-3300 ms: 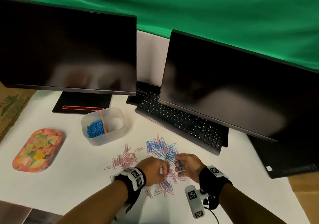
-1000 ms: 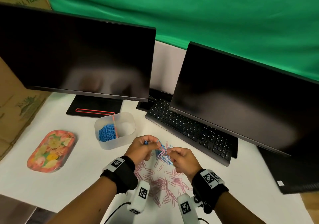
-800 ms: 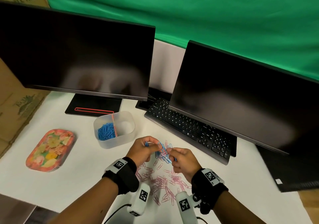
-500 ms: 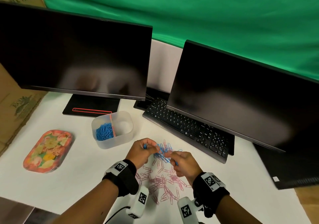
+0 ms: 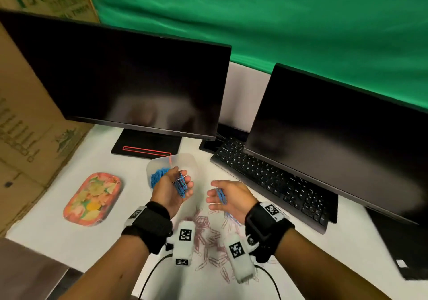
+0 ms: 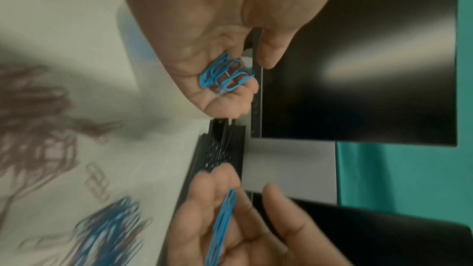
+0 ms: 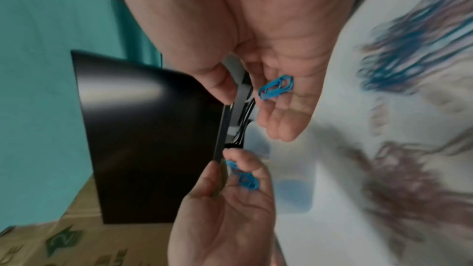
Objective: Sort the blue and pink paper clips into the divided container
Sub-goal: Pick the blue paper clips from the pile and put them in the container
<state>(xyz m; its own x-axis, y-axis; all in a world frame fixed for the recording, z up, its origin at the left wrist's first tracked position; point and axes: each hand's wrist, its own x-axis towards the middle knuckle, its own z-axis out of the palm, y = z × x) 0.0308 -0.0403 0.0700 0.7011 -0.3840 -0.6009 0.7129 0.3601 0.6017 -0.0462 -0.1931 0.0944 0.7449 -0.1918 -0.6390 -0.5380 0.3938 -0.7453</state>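
My left hand [image 5: 179,180] is palm up just in front of the translucent divided container [image 5: 188,159], fingers curled round a bunch of blue paper clips [image 5: 180,185] [image 6: 225,74]. The container's left compartment holds blue clips [image 5: 157,176] beside an orange divider; the hand hides part of it. To the right, my right hand [image 5: 215,194] is turned palm up with relaxed fingers, and a few blue clips [image 5: 221,195] [image 7: 275,87] lie on them, thumb apart. Below the hands, pink clips [image 5: 208,230] and some blue ones [image 5: 231,216] are scattered on the white table.
Two dark monitors [image 5: 129,84] [image 5: 342,137] stand behind, with a black keyboard [image 5: 273,179] under the right one. A floral tray [image 5: 93,199] lies at the left. A cardboard box [image 5: 25,126] borders the table's left side.
The hands were together above the pile, pulling at blue clips. They have come apart and turned palm up, the left one nearer the container with a bunch of blue clips.
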